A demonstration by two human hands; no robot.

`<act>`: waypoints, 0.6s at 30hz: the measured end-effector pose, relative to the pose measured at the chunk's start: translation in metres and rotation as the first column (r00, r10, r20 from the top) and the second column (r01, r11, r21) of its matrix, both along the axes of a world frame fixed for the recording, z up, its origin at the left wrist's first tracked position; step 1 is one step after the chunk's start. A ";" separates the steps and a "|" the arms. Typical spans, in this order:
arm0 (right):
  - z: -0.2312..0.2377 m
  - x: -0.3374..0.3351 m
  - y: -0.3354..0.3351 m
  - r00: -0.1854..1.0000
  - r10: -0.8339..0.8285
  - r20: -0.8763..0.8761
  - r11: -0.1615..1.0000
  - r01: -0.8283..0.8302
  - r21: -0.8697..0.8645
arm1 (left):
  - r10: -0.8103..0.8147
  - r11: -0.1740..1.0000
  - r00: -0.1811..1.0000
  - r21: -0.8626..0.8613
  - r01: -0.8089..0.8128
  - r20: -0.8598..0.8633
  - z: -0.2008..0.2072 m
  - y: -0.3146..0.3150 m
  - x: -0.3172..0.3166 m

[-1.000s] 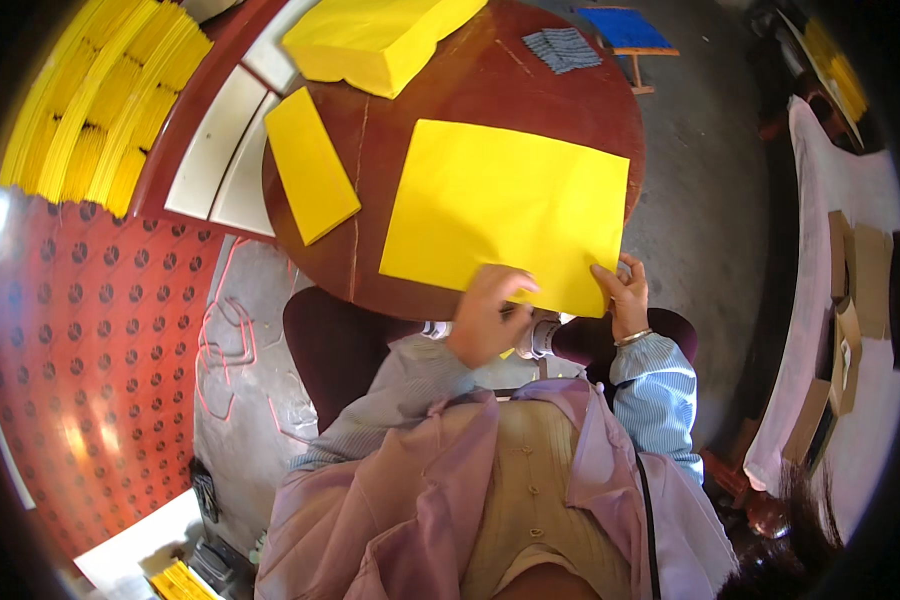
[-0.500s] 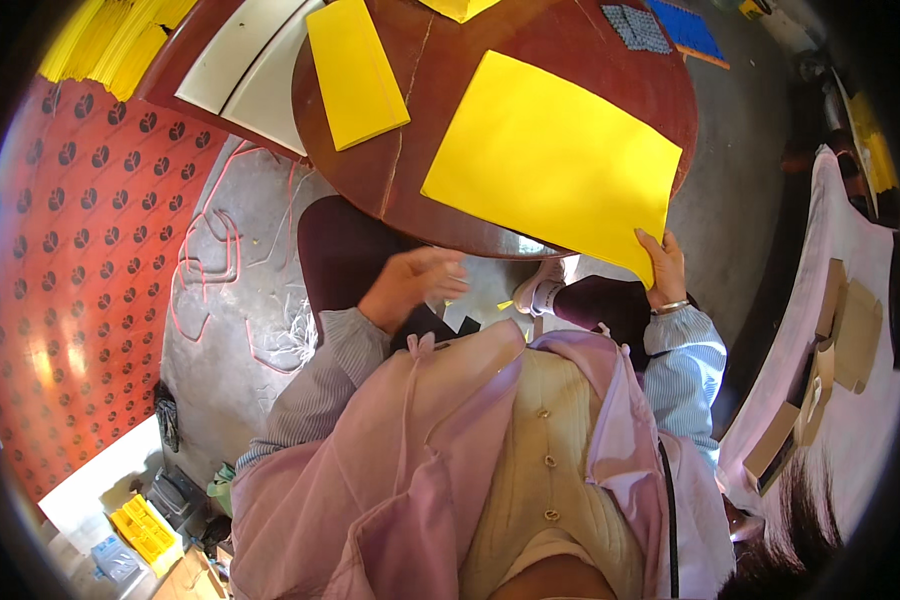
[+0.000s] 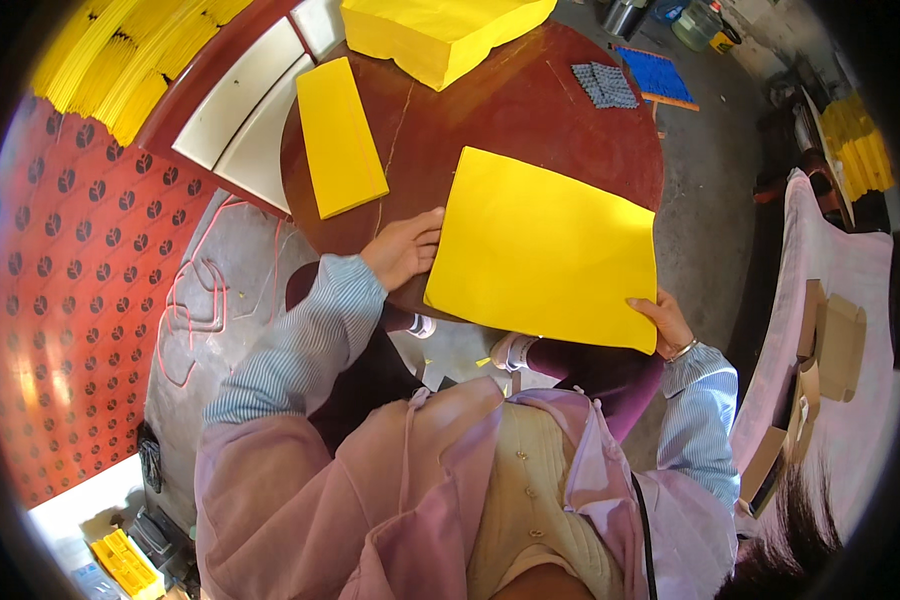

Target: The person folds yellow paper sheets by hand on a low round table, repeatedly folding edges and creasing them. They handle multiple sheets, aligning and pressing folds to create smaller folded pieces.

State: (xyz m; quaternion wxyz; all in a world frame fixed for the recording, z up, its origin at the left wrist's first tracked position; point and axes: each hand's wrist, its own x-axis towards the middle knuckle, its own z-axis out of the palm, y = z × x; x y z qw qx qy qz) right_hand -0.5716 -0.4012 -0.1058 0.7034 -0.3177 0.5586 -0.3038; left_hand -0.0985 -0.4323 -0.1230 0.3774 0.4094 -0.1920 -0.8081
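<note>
A large flat yellow sheet point(image 3: 545, 255), paper-like, lies partly on the round red-brown table and juts over its near edge. My right hand point(image 3: 665, 322) pinches its near right corner, thumb on top and the other fingers underneath. At the sheet's left edge is my left hand point(image 3: 406, 248), palm down, fingers extended and their tips against or just beside the edge; I see nothing gripped in it. Left of the sheet rests a narrow folded yellow piece point(image 3: 342, 138), possibly a stack.
The round table point(image 3: 500, 115) also bears a larger yellow folded piece point(image 3: 450, 45) at its far side and grey textured pads point(image 3: 604, 86). Yellow stacks point(image 3: 130, 65) fill the far left. Opened cardboard boxes point(image 3: 838, 345) lie on pale cloth at right. A red cord point(image 3: 213, 300) loops across the floor.
My left hand has moved up from over my lap to the sheet's left edge. The sheet lies lower in view, its near right corner less bent; my right hand still grips that corner. The view has shifted.
</note>
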 end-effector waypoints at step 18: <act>0.011 0.047 -0.074 0.944 -0.322 -0.078 0.709 0.186 -0.680 | 0.516 0.635 0.791 -0.767 -0.094 0.330 0.059 -0.086 -0.028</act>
